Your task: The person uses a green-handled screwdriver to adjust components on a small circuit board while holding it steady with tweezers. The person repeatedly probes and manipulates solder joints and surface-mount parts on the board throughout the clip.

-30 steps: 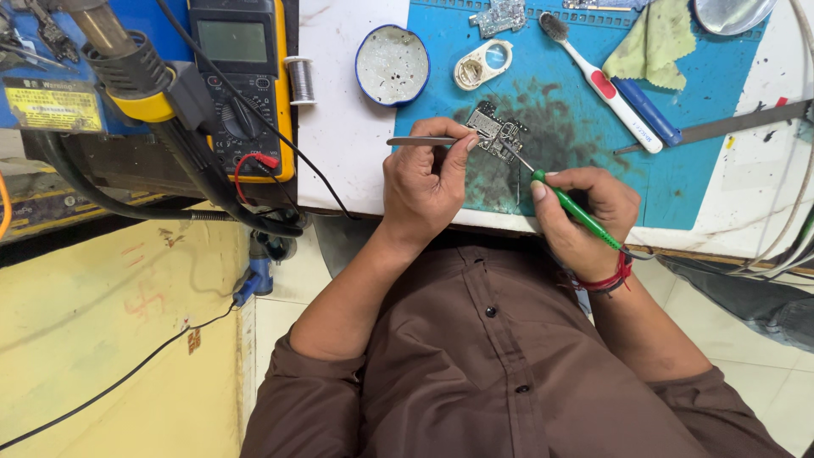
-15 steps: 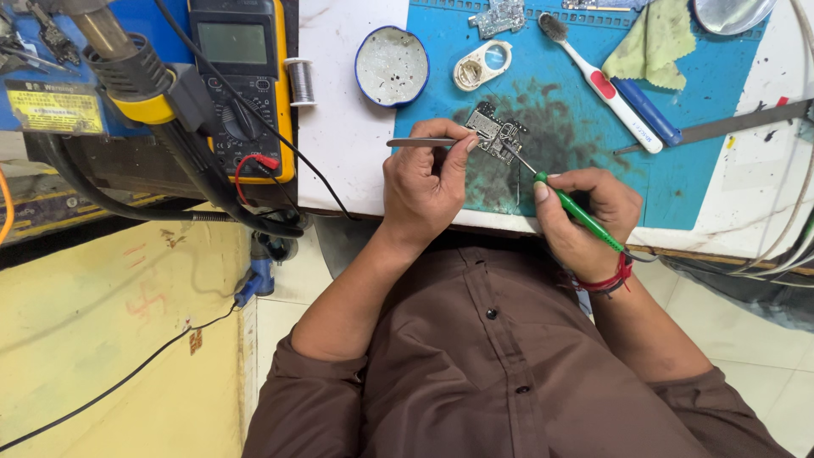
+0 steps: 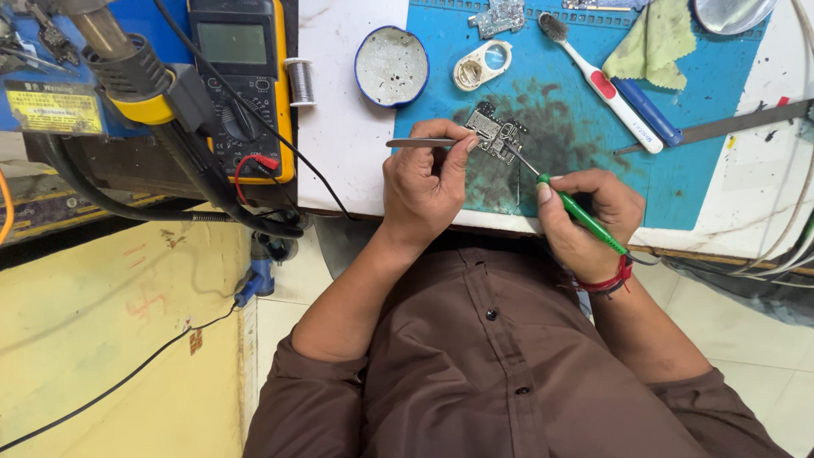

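A small circuit board [image 3: 496,133] lies on the stained blue work mat [image 3: 577,144]. My left hand [image 3: 424,187] grips metal tweezers [image 3: 420,142], thumb and fingertips resting at the board's near edge. My right hand [image 3: 585,216] holds a green-handled soldering tool [image 3: 585,216] like a pen, its thin metal tip touching the board's right side. A red thread band circles my right wrist.
A round blue-rimmed dish [image 3: 391,65], a solder spool [image 3: 300,80], a yellow multimeter [image 3: 242,76], a hot-air nozzle [image 3: 127,72], a white ring part [image 3: 482,65], a toothbrush [image 3: 602,80], a blue pen [image 3: 646,110], a yellow cloth [image 3: 651,42] and another board [image 3: 500,15] surround the mat. Cables hang at the right edge.
Both hands hold nearly the same pose. The soldering tip and right hand shifted very slightly on the board.
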